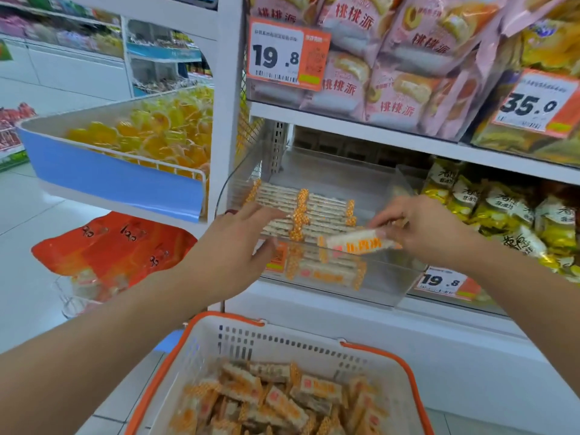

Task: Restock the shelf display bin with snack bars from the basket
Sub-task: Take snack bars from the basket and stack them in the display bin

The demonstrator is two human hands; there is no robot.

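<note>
Our right hand [420, 229] has its grip pinched on one bar [357, 243], held level above the front wall of the clear bin [386, 279]. Our left hand [238, 246] is released, fingers straight and resting on the rows of bars [301, 211] lying in the bin. Below, the basket [282, 343] holds a loose heap of bars.

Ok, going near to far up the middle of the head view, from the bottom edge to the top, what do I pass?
Basket of loose snack bars → clear display bin → right hand holding one snack bar → rows of stacked bars → pink bagged cakes on the shelf above.
</note>
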